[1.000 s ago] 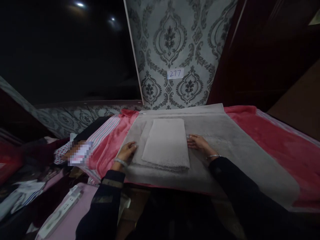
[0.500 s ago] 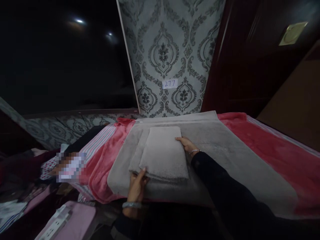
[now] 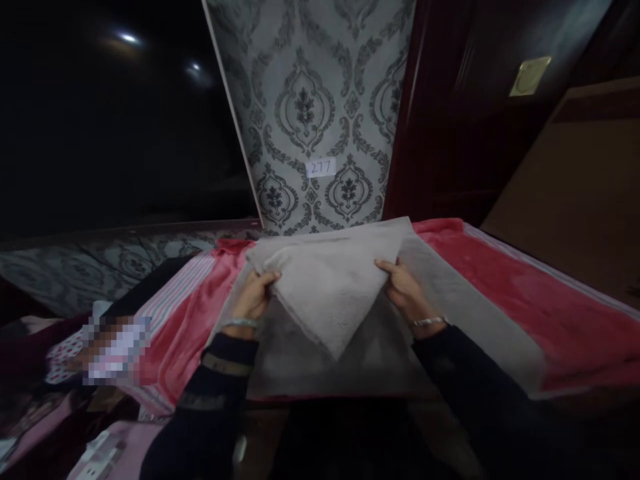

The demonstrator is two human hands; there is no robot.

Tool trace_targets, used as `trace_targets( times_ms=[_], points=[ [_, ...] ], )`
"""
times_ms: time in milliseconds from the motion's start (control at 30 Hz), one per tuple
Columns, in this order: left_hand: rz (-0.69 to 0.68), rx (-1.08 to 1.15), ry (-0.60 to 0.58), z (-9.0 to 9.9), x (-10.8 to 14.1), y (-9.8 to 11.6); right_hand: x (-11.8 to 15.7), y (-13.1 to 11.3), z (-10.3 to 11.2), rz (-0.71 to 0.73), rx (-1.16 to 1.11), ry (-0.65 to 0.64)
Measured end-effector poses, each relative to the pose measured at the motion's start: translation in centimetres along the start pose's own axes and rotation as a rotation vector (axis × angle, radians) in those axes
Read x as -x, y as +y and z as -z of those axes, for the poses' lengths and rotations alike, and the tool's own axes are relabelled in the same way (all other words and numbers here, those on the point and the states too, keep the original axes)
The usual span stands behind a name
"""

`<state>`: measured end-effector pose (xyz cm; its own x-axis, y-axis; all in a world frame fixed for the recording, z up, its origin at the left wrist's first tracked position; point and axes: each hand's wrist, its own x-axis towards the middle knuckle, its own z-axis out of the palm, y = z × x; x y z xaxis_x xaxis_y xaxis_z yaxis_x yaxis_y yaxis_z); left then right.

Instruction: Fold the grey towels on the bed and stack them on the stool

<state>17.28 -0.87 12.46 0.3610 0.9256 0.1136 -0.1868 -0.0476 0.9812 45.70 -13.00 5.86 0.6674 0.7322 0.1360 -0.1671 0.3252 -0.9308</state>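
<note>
A folded light grey towel (image 3: 330, 287) is held up between my hands, one corner pointing down toward me. My left hand (image 3: 254, 293) grips its left edge, thumb on top and fingers underneath. On the right edge, my right hand (image 3: 404, 287) pinches the cloth the same way. Beneath the towel lies a larger grey cloth (image 3: 470, 320), spread flat over a red blanket (image 3: 500, 287). The fingers under the towel are partly hidden.
A power strip (image 3: 97, 460) rests on a pink surface at lower left, near piled clothes (image 3: 30, 360). Behind stand a dark screen (image 3: 115, 133), a patterned wall (image 3: 310, 87) with a "277" label (image 3: 321, 167), and a brown board (image 3: 575, 173) at right.
The towel has been lifted and turned from lying upright to corner-down. My left hand moved up to its left edge, and my right hand slid slightly right. The view shifted right.
</note>
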Motion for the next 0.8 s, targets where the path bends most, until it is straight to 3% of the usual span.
trace_targets(
  times_ms=[100,200,267,333,467,600,700,800],
  points=[
    [0.082,0.001,-0.071,0.8,-2.6,-0.9,5.2,0.1,4.7,-0.107,-0.079,0.021],
    [0.314,-0.144,-0.039,2.0,-3.5,-4.8,8.7,1.5,8.6,-0.383,-0.071,0.076],
    [0.427,-0.218,-0.018,2.9,-3.3,-7.2,9.2,2.0,10.4,-0.487,-0.031,0.096],
    [0.454,-0.230,-0.029,3.5,-3.2,-8.6,8.2,2.0,11.3,-0.534,0.026,0.072],
    [0.464,-0.271,-0.063,3.3,-3.8,-8.9,4.0,1.0,10.7,-0.557,0.176,-0.062],
    [0.386,-0.330,0.037,1.5,-4.5,-9.5,0.1,0.8,8.5,-0.460,0.399,-0.109],
    [0.319,-0.358,0.107,0.4,-4.8,-10.1,-1.2,1.2,7.3,-0.351,0.581,-0.134],
    [0.239,-0.403,0.129,0.1,-5.3,-9.6,-1.5,1.4,7.0,-0.203,0.612,-0.133]
  ],
)
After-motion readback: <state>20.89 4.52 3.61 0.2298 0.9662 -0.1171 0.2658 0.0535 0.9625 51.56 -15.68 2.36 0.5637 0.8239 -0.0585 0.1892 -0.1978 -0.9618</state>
